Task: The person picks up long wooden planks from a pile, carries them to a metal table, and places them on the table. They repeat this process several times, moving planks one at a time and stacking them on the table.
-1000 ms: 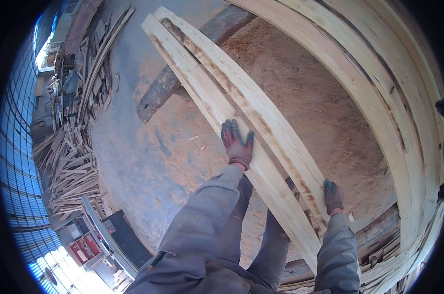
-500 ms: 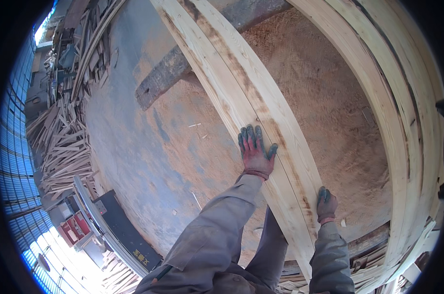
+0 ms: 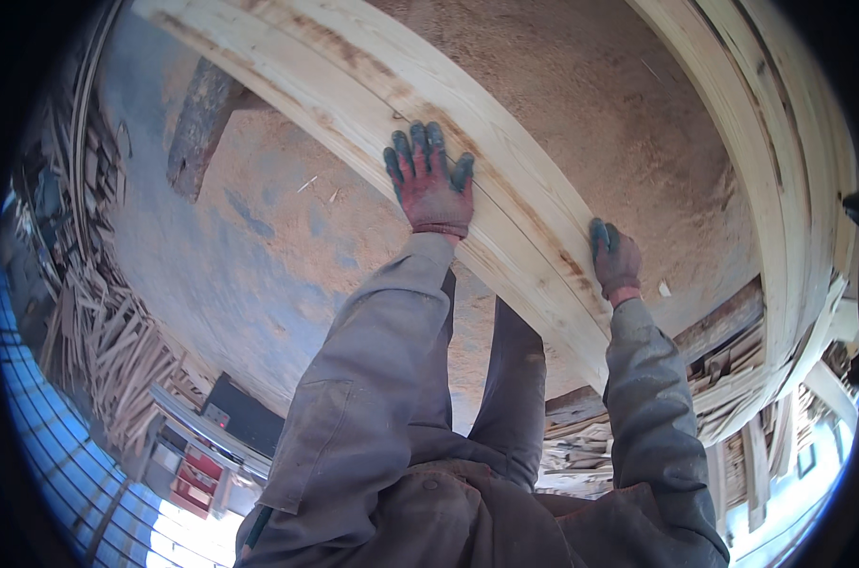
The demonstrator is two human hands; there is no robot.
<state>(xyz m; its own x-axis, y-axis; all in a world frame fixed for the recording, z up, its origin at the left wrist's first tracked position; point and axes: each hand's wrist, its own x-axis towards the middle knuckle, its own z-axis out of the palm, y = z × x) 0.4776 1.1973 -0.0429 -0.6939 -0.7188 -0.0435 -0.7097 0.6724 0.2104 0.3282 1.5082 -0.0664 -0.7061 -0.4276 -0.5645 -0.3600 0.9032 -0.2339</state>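
Two long pale wooden planks lie edge to edge, running from the upper left toward my right sleeve. My left hand (image 3: 434, 189), in a red glove with dark coated fingers, rests flat on the nearer plank (image 3: 340, 133), fingers spread, close to the seam. My right hand (image 3: 617, 260), gloved alike, closes over the outer edge of the farther plank (image 3: 515, 137), its fingertips partly hidden. Brown bark-like streaks mark both planks along the seam and edges.
A thick dark timber (image 3: 197, 133) on the dusty floor supports the planks at the left. A stack of long planks (image 3: 780, 189) stands along the right. Scrap strips (image 3: 103, 331) pile up at the far left, near a dark machine (image 3: 245, 417) and a red box (image 3: 197, 478).
My view has tilted and turned, so the planks and both hands appear higher in the picture. The left hand stays flat on the wood and the right stays at the edge.
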